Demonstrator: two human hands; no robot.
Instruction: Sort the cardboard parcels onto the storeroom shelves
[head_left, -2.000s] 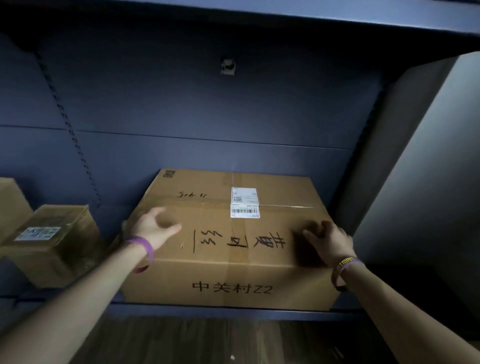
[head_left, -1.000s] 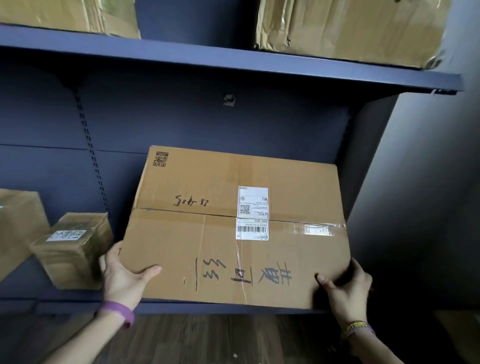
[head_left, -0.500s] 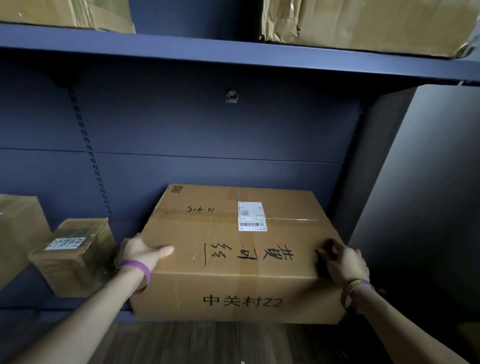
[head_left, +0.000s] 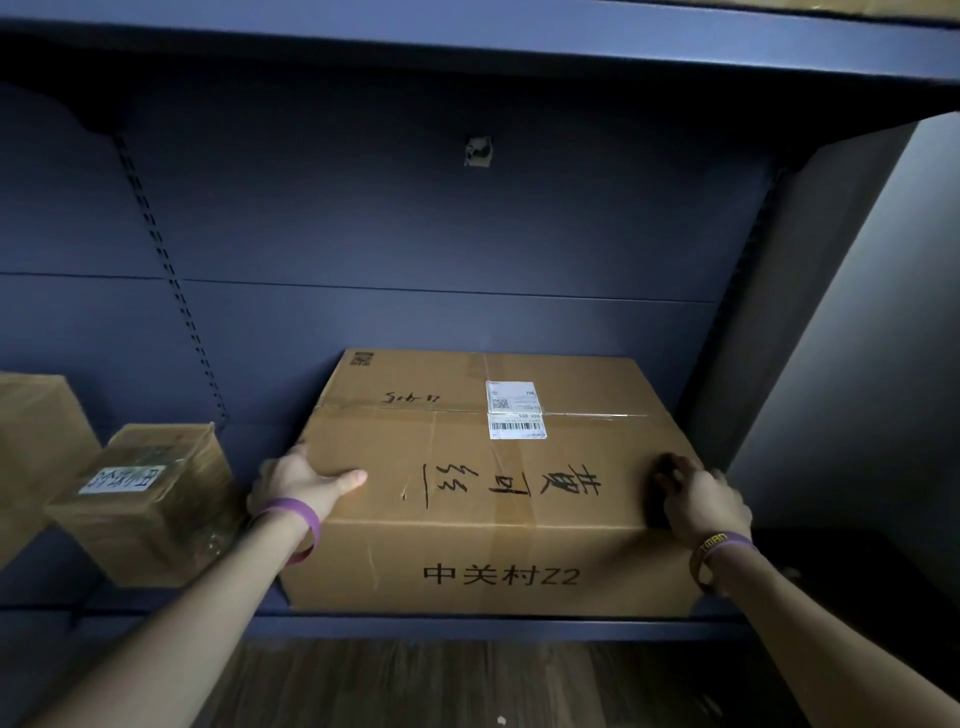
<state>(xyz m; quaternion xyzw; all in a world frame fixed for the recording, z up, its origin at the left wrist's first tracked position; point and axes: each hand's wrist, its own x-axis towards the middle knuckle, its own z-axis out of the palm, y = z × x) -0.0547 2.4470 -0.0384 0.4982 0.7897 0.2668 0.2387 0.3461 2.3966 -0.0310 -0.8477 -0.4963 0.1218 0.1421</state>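
The box (head_left: 493, 499) sits on the bench (head_left: 467, 626), near its right end. Your left hand (head_left: 296, 483) clasps its top left edge, thumb above; your right hand (head_left: 704, 501) curls its fingers (head_left: 675, 470) over the right edge. The cardboard looks stiff, probably heavy (it is big), so hold the corners.

Open room above the large parcel (head_left: 483, 525) — narrow gap, perhaps passable, between it and the small parcel (head_left: 150, 504)

The large parcel (head_left: 488, 467), tilted a second ago, lies flat on the shelf (head_left: 467, 622). The left hand (head_left: 298, 483) and right hand (head_left: 706, 501) moved from lower to top corners.
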